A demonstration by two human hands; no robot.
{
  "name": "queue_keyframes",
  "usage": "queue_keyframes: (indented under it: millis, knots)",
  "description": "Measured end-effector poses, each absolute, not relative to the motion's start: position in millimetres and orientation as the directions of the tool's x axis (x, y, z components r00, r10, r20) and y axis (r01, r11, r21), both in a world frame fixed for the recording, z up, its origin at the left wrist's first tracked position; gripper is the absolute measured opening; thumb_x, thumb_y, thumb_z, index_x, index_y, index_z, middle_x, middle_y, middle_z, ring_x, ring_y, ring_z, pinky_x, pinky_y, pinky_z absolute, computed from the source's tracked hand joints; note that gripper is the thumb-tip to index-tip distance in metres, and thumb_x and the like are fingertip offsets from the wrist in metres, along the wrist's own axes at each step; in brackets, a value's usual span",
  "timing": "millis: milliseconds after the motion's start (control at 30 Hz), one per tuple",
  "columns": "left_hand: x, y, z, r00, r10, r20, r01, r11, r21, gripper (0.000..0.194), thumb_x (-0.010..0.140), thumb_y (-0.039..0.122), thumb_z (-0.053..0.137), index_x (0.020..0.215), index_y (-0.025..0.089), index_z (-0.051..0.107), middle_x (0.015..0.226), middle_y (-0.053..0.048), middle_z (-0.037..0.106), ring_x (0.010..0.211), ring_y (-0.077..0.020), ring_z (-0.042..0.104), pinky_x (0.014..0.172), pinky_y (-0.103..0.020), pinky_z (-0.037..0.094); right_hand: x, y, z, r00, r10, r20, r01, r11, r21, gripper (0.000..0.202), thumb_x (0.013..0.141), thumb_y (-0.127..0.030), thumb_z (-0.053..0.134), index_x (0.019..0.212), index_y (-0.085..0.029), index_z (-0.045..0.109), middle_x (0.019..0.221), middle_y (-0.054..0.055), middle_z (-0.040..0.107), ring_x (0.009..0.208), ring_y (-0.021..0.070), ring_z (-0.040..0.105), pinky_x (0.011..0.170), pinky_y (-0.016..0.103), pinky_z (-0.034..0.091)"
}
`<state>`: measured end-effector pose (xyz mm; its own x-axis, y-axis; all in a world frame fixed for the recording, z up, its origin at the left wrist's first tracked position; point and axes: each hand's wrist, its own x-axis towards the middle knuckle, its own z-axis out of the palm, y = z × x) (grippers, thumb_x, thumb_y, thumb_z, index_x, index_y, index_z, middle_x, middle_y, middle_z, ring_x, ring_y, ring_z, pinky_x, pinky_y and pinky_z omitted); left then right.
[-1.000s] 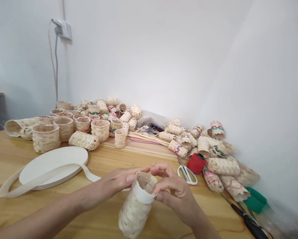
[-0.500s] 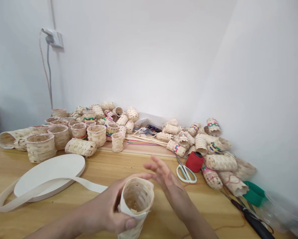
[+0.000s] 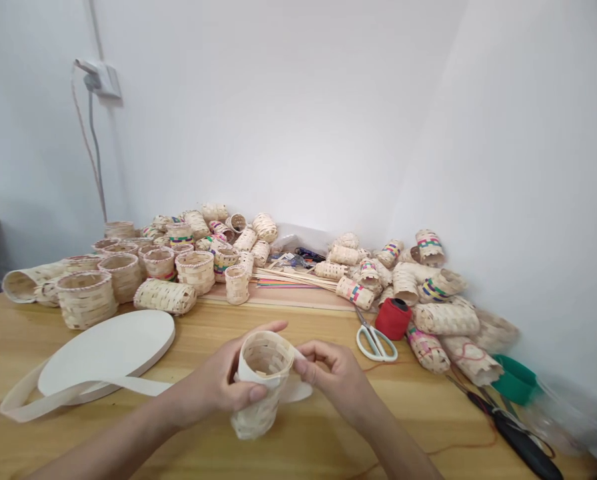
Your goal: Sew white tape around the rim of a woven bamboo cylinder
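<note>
My left hand is wrapped around the side of a small woven bamboo basket, whose open mouth faces up and toward me. White ribbon runs from a large flat roll on the table, passes behind my left hand and lies around the basket's rim. On the rim's right side, my right hand pinches the ribbon between thumb and forefinger. A loose white piece of it shows below those fingers. The far side of the basket is hidden.
Several finished baskets stand at the left. More woven pieces are heaped at the right. White-handled scissors, a red thread spool, a black-handled tool and a green ring-shaped item lie on the right.
My right hand has gone from spread fingers beside the basket to pinching the ribbon at its rim. The basket and left hand sit slightly higher in view.
</note>
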<state>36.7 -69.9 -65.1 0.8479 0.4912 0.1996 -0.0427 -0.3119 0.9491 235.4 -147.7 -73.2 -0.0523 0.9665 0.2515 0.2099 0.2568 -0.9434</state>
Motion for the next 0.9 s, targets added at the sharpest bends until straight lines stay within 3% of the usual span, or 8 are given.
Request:
queue_keyframes:
  millis: [200, 667, 900]
  knots:
    - [35.2, -60.8, -67.2, 0.815, 0.553, 0.173, 0.025, -0.331, 0.943, 0.090, 0.066, 0.047, 0.066, 0.140, 0.015, 0.027, 0.113, -0.009, 0.060, 0.104, -0.0269, 0.053, 0.091, -0.037, 0.040, 234.3, -148.8, -72.2, 0.118, 0.948, 0.294, 0.304, 0.247, -0.920, 0.016, 0.079, -0.031, 0.062, 0.072, -0.016, 0.061, 0.064, -0.004, 0.051, 0.062, 0.0105, 0.043, 0.058, 0.022, 0.034]
    - [35.9, -56.9, -71.2, 0.729, 0.660, 0.182, 0.020, -0.287, 0.958, 0.067, 0.068, 0.041, 0.067, 0.126, 0.017, 0.043, 0.112, -0.008, 0.061, 0.103, -0.0256, 0.055, 0.090, -0.037, 0.043, 225.6, -153.6, -69.5, 0.097, 0.943, 0.320, 0.336, 0.272, -0.902, 0.017, 0.079, -0.032, 0.061, 0.071, -0.017, 0.060, 0.066, -0.002, 0.055, 0.065, 0.0123, 0.047, 0.061, 0.022, 0.037]
    - [38.5, -55.6, -75.4, 0.715, 0.670, 0.201, 0.017, -0.304, 0.953, 0.068, 0.067, 0.040, 0.069, 0.126, 0.017, 0.044, 0.109, -0.009, 0.062, 0.101, -0.0263, 0.056, 0.088, -0.037, 0.044, 219.5, -153.1, -73.1, 0.081, 0.957, 0.279, 0.258, 0.250, -0.933, 0.021, 0.079, -0.036, 0.061, 0.072, -0.016, 0.058, 0.061, -0.004, 0.046, 0.056, 0.0096, 0.039, 0.051, 0.021, 0.030]
